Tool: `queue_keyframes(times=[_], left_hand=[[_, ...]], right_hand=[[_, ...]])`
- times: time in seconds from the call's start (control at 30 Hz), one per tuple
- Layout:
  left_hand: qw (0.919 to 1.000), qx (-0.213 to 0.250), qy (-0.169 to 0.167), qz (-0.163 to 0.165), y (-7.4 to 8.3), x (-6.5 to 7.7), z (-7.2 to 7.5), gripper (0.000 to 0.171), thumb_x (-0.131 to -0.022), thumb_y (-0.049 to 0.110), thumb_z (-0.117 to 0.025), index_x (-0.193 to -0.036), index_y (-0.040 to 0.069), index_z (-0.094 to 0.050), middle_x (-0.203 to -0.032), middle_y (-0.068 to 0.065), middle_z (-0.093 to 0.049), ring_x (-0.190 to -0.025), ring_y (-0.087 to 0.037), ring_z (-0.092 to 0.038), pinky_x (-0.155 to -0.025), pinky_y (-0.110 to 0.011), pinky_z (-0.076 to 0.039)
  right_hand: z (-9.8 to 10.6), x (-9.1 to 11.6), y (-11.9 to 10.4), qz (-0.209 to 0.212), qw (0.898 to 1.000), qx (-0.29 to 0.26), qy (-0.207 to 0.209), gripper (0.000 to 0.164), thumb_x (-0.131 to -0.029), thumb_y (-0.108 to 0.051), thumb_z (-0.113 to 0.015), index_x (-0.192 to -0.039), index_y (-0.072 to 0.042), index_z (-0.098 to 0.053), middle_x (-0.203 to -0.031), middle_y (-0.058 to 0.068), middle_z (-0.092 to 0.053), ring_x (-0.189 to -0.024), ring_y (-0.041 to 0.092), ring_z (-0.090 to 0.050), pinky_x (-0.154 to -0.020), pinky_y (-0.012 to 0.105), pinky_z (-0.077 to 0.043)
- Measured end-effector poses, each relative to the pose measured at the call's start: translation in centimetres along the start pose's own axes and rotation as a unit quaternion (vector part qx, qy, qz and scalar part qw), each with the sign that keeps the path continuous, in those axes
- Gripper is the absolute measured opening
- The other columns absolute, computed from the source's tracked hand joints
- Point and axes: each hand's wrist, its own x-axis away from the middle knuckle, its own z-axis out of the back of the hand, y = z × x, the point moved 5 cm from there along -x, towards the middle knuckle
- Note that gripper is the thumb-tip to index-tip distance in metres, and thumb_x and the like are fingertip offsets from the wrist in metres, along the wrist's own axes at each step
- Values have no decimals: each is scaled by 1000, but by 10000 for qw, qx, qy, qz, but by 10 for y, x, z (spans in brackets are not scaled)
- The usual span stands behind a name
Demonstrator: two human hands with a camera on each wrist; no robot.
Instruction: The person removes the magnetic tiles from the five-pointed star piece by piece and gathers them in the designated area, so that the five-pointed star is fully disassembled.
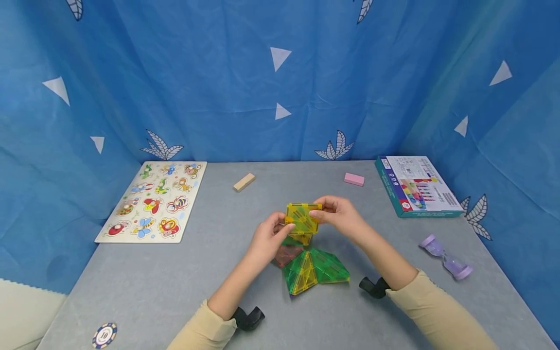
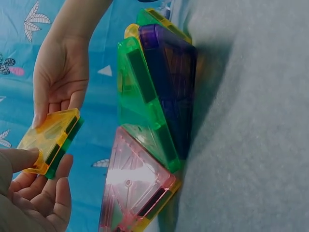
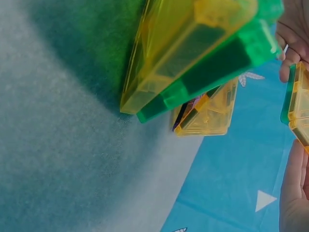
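We record both hands at work on one piece: the left hand point(image 1: 268, 238) pinches the near-left edge of a yellow square tile point(image 1: 301, 221) between thumb and fingers, and the right hand point(image 1: 340, 215) pinches its upper right corner likewise. In the left wrist view we see a green tile point(image 2: 63, 153) lying flat against the yellow one, so the pair is held as a stack. The stack is raised off the grey table point(image 1: 175, 291), and both wrist views show it apart from the cluster of translucent tiles below. In that cluster we note a green tile section point(image 1: 331, 266), a yellow triangle point(image 1: 306, 275), a red tile point(image 1: 288, 254) and, in the left wrist view, a purple tile point(image 2: 169, 79). Around the work we log an insect puzzle board point(image 1: 153, 204) at left, a wooden block point(image 1: 244, 182) and pink block point(image 1: 354, 179) farther back, a box point(image 1: 420, 187) and purple hourglass point(image 1: 445, 256) at right, and a numbered chip point(image 1: 105, 335) near the front left.
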Motion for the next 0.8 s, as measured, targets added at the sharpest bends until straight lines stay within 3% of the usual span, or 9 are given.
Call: queue_keyframes(times=[0.1,0.23,0.33,0.47,0.63,0.8], left_hand=[[10000,-17,77,61,-2,-1,3,25,-94,28,-57,-107,7,-56,-100,-7,-65,-93,-20,-63,-76,-37,-51],[9994,123,229,213,-5,-2,9,26,-93,28,-59,-108,7,-56,-99,-7,-65,-94,-20,-63,-78,-42,-51],[9990,225,295,229,-4,-1,13,27,-92,27,-60,-109,6,-56,-100,-9,-65,-94,-22,-63,-79,-45,-50],[9992,210,294,193,-3,-1,14,27,-92,25,-60,-109,5,-56,-98,-9,-65,-94,-27,-63,-77,-45,-51],[9994,80,283,179,-4,-1,13,23,-92,26,-61,-106,8,-57,-95,-5,-65,-90,-22,-64,-75,-43,-51],[9995,-18,258,186,-6,-1,11,21,-92,27,-60,-105,11,-57,-95,-2,-66,-90,-17,-64,-75,-40,-52]], right_hand=[[11,-4,2,87,9996,-47,254,29,-87,-25,-67,-103,0,-63,-95,13,-66,-81,21,-62,-74,34,-53],[47,-18,15,-91,9972,111,740,39,-89,-29,-64,-111,3,-59,-109,18,-62,-92,23,-60,-78,31,-53],[78,-31,35,-603,9933,546,819,45,-91,-33,-60,-120,2,-54,-118,20,-56,-100,27,-56,-83,34,-51],[108,-43,66,-1330,9833,1103,571,47,-94,-31,-56,-124,4,-49,-124,23,-49,-105,31,-51,-88,37,-48],[119,-48,94,-1957,9736,1123,351,47,-95,-30,-55,-124,6,-48,-126,23,-46,-105,31,-50,-86,31,-49],[121,-51,109,-2164,9701,1041,347,47,-95,-31,-56,-124,5,-48,-127,23,-45,-103,29,-50,-80,25,-50]])
